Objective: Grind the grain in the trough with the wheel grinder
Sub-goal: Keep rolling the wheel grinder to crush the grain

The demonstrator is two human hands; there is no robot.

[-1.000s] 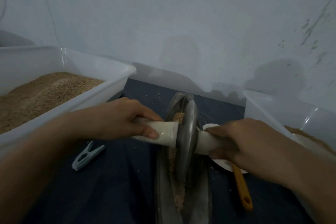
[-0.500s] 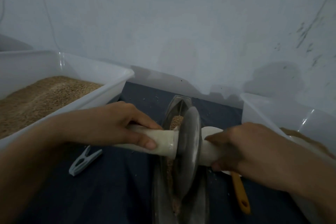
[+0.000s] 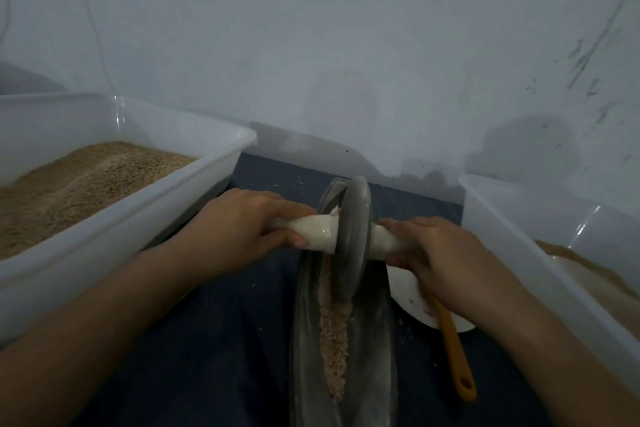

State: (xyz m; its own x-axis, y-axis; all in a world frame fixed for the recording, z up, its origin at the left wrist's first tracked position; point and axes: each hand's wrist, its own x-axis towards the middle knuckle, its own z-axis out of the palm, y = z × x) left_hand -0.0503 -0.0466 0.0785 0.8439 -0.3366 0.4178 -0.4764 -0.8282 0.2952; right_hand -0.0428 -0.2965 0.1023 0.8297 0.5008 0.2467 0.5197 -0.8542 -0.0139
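Metal trough (image 3: 375, 340) lay lengthwise on dark tabletop (image 3: 214, 357), strip of crushed grain (image 3: 334, 340) along its groove. Orange-handled tool (image 3: 453, 357) lay right of trough, its head on white plate (image 3: 407, 295). Wheel grinder (image 3: 351, 239) stood upright in trough toward far end, disc on grain. Left hand (image 3: 242, 229) curled around left white handle (image 3: 317, 230); right hand (image 3: 436, 260) gripped right handle (image 3: 382, 243). White bin (image 3: 138, 218) of brown grain at left, second bin (image 3: 540, 253) at right, wall (image 3: 346, 62) behind.
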